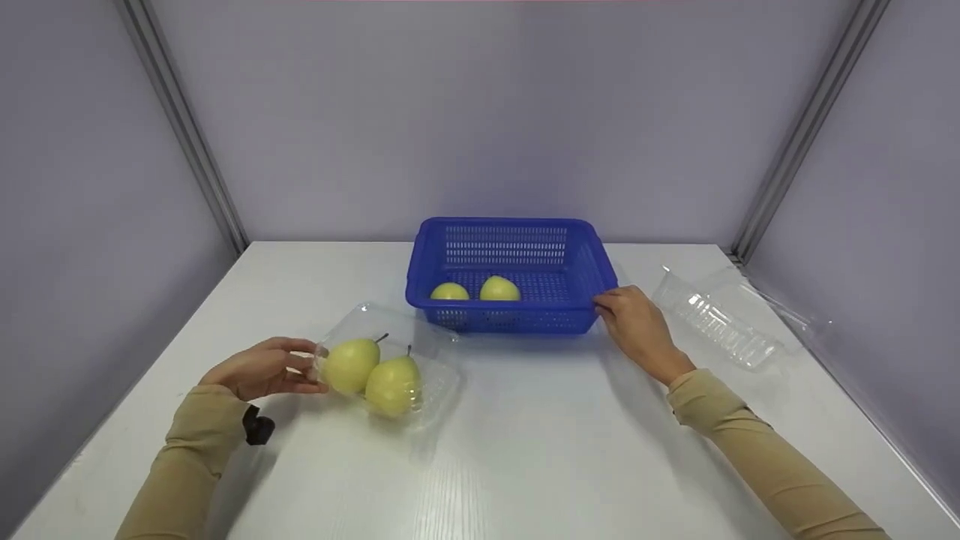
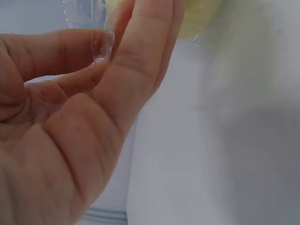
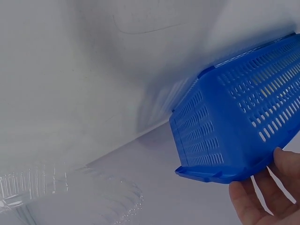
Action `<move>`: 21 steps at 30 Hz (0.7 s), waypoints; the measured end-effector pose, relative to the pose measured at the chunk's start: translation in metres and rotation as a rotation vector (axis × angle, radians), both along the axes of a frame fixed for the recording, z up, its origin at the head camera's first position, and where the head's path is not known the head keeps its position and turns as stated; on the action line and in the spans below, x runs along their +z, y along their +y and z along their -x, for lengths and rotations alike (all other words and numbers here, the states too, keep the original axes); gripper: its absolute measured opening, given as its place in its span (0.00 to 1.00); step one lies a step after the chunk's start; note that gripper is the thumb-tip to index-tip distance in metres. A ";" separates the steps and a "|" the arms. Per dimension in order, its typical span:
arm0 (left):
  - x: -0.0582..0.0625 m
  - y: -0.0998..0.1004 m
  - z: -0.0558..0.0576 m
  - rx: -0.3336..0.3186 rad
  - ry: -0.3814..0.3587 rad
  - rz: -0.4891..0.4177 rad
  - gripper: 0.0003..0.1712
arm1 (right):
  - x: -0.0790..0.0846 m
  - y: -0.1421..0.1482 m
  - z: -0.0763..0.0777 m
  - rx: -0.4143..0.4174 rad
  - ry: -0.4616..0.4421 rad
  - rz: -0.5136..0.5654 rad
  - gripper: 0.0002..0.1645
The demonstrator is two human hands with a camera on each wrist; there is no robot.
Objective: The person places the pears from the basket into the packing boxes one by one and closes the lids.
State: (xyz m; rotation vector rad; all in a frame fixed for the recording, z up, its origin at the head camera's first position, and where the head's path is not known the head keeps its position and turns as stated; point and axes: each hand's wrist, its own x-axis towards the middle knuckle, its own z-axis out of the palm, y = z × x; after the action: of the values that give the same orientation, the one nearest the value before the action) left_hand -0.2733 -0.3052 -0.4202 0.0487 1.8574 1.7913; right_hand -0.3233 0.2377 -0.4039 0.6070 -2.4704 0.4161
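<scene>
My left hand (image 1: pixel 266 369) pinches the edge of a clear plastic tray (image 2: pixel 104 47) between thumb and fingers. Two yellow-green pears, a left one (image 1: pixel 349 366) and a right one (image 1: pixel 394 385), lie in that tray, stems upward. Just behind and to the right stands a blue slotted basket (image 1: pixel 517 305). My right hand (image 1: pixel 636 330) holds its front right rim corner, with thumb and fingers around the rim in the right wrist view. Inside the basket, near its front wall, are two more pears, one rounded top (image 1: pixel 450 292) beside another (image 1: pixel 500 288); their lower parts are hidden.
Clear plastic packaging (image 1: pixel 724 326) lies on the right side of the white table (image 1: pixel 525 450), beyond my right hand. Grey-white panels (image 1: pixel 480 120) enclose the table at the back and both sides, with metal posts at the corners.
</scene>
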 end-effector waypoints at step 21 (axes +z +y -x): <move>0.003 -0.036 0.000 0.226 0.039 0.029 0.28 | 0.000 0.000 -0.001 -0.007 -0.004 0.001 0.09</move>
State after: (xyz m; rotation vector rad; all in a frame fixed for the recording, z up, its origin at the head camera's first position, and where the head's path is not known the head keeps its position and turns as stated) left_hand -0.2734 -0.3411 -0.4171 -0.1435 1.9827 1.9236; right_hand -0.3219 0.2374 -0.4043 0.5981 -2.4756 0.4164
